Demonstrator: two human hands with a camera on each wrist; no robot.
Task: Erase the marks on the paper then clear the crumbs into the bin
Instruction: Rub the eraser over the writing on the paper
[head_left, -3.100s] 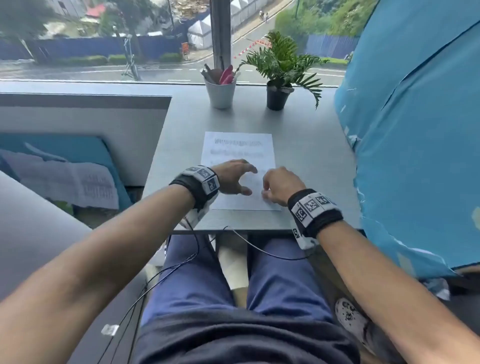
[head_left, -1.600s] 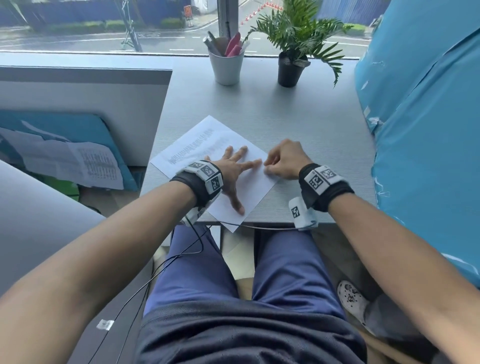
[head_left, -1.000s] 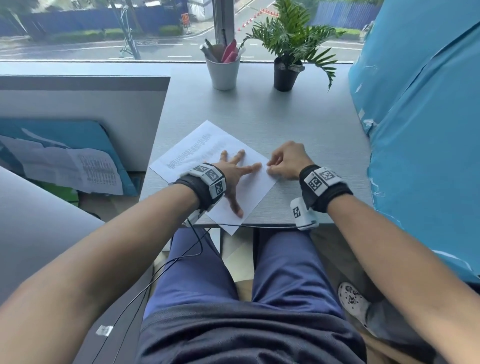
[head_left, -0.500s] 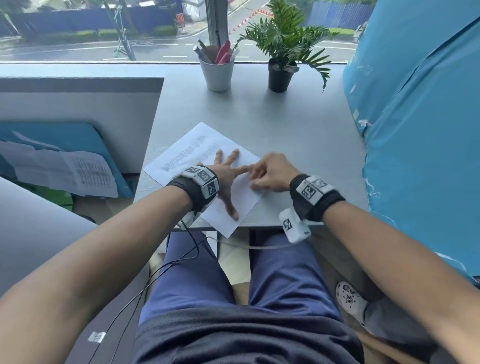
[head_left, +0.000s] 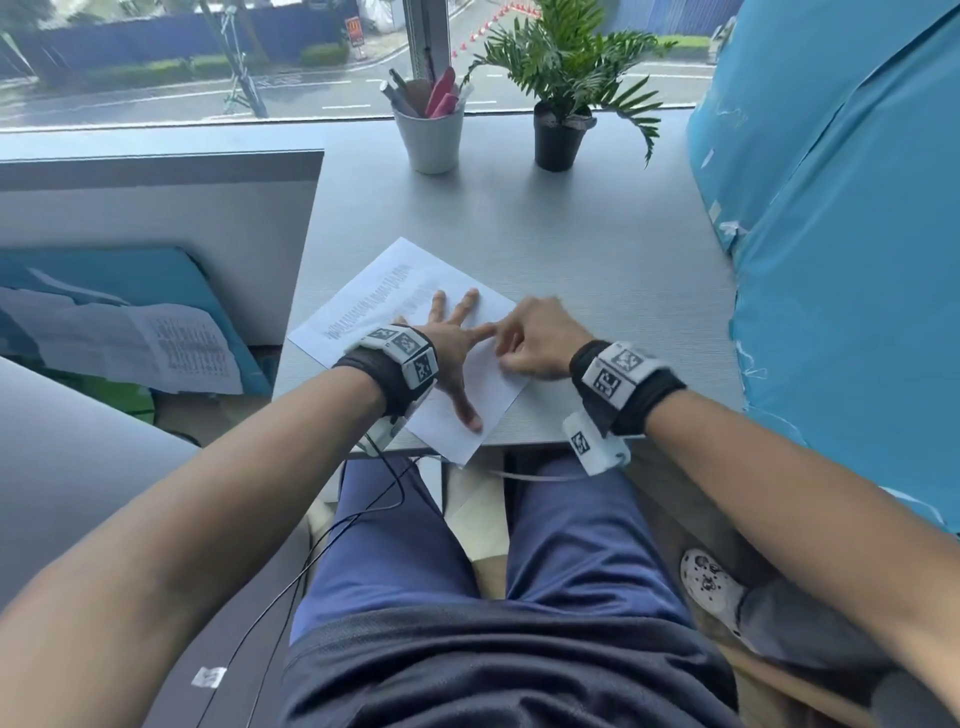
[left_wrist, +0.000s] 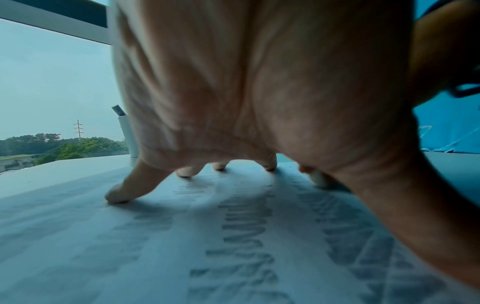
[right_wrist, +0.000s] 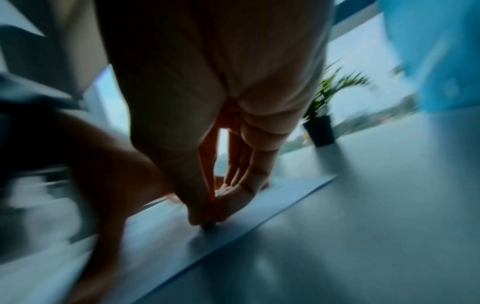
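Observation:
A white paper (head_left: 384, 296) with rows of pencil marks (left_wrist: 244, 228) lies turned at an angle on the grey desk (head_left: 597, 249), one corner hanging over the front edge. My left hand (head_left: 457, 343) lies flat on the sheet, fingers spread and pressing it down. My right hand (head_left: 535, 338) is just right of it, blurred by motion. In the right wrist view its fingertips (right_wrist: 200, 218) pinch a small dark eraser (right_wrist: 208, 225) against the paper (right_wrist: 233, 209) near the sheet's right edge. No crumbs or bin show.
A white cup of pens (head_left: 430, 136) and a small potted plant (head_left: 558, 124) stand at the back of the desk by the window. A blue covered panel (head_left: 841, 249) rises along the right side. A grey partition (head_left: 156, 208) is to the left.
The paper was turned from straight to angled, then my left hand flattened on it. My right hand has shifted left along the sheet toward the left index finger and is now moving fast.

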